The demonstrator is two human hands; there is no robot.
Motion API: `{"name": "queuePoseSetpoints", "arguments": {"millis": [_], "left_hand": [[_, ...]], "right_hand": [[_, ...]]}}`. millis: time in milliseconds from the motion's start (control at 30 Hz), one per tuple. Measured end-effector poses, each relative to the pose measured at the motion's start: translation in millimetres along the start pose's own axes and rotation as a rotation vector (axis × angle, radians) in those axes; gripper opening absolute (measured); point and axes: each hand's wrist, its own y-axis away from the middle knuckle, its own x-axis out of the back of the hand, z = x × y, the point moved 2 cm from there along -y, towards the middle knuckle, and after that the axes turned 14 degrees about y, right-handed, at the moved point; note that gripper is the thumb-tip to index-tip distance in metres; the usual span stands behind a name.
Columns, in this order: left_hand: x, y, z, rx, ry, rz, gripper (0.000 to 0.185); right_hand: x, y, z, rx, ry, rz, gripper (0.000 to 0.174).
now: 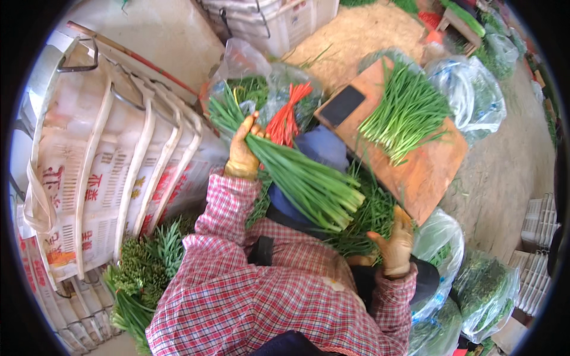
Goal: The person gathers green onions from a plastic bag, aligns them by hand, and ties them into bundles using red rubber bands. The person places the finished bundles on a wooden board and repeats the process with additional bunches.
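Note:
My left hand (242, 153), in what looks like a thin stained glove, grips a thick bunch of long green chives (307, 182). The pale cut ends of that bunch point right, over my lap. My right hand (397, 249), likewise gloved, has its thumb apart from the fingers and nothing visible in it. It is just below the near corner of a wooden board (427, 187) and beside loose green leaves (372, 213). On the board lies a pile of chives (405, 111) next to a dark flat rectangle (342, 106). Red ties (288, 118), bundled together, lie beyond my left hand.
Stacked white plastic crates (102, 169) rise on the left, with bundled greens (147, 267) at their foot. A clear bag of greens (256, 89) stands ahead. More filled bags (467, 95), (485, 289) sit to the right, and another crate (285, 26) stands at the back.

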Motion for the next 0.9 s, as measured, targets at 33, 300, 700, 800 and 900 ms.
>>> {"name": "queuePoseSetpoints", "arguments": {"millis": [33, 300, 700, 800, 900], "left_hand": [[-2, 0, -6, 0.011, 0.016, -0.029, 0.021], [8, -8, -10, 0.122, 0.072, -0.193, 0.046], [27, 90, -59, 0.125, -0.904, -0.429, 0.087], [-19, 89, -95, 0.198, -0.626, -0.435, 0.067], [-65, 84, -122, 0.46, -0.53, -0.335, 0.056]], "right_hand": [[7, -20, -16, 0.098, -0.254, 0.104, 0.097], [-15, -68, -139, 0.297, -0.189, -0.234, 0.122], [-32, -54, -136, 0.248, -0.357, 0.068, 0.117], [-33, -53, -126, 0.251, -0.512, 0.154, 0.12], [-29, -60, -112, 0.167, -0.894, 0.014, 0.125]]}}
